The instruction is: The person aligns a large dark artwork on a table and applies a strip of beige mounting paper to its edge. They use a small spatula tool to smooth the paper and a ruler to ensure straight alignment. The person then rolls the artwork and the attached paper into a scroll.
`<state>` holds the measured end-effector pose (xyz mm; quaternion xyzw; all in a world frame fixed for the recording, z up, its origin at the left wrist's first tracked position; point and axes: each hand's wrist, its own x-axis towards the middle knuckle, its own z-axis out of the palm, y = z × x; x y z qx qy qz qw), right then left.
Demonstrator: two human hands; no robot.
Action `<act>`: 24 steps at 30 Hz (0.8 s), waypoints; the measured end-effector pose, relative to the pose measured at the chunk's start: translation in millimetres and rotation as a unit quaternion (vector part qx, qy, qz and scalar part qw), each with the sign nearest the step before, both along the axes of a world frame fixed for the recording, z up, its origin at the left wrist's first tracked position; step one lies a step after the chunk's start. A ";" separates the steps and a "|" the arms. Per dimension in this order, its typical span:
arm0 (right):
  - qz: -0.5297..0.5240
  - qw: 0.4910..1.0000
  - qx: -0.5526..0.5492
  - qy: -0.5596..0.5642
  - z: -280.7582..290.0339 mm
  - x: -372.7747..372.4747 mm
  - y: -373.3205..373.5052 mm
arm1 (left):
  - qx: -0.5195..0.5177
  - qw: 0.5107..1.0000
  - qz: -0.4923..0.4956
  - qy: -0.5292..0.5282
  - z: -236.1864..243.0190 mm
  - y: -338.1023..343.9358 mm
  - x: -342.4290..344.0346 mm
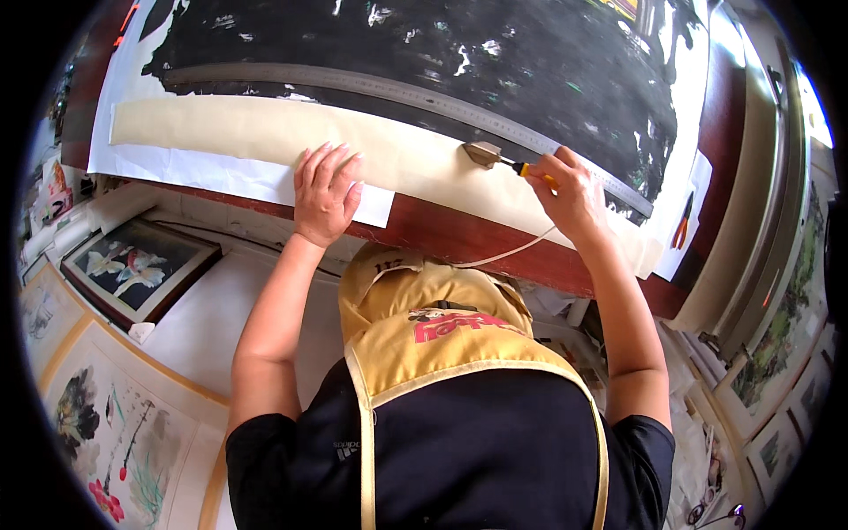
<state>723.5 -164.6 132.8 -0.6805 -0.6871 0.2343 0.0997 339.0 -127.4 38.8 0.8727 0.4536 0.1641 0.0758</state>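
Observation:
My right hand grips a small tacking iron by its yellow and black handle. The metal head rests on a long cream paper strip, and a pale cord trails from beneath my right hand. My left hand lies with its fingers stretched flat on the strip's near edge, holding nothing. Just beyond the strip, a long metal ruler lies across the lower part of a mostly black painted sheet. White paper shows under the strip on the left.
The dark red table's edge runs in front of me. Orange-handled pliers lie on white paper at the right. A framed picture of fish and a flower painting are at the lower left; more pictures stand at the right.

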 end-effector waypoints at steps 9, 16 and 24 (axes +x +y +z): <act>-0.020 1.000 -0.008 0.013 -2.7 6.2 -3.0 | 0.005 1.000 0.008 0.013 0.6 -7.7 9.2; 0.005 1.000 -0.015 -0.007 1.9 37.6 -18.7 | -0.038 0.999 -0.005 -0.035 12.8 -46.5 107.4; 0.033 0.999 -0.015 0.011 1.7 60.4 -15.9 | -0.030 0.999 0.030 -0.020 -0.1 -65.3 141.8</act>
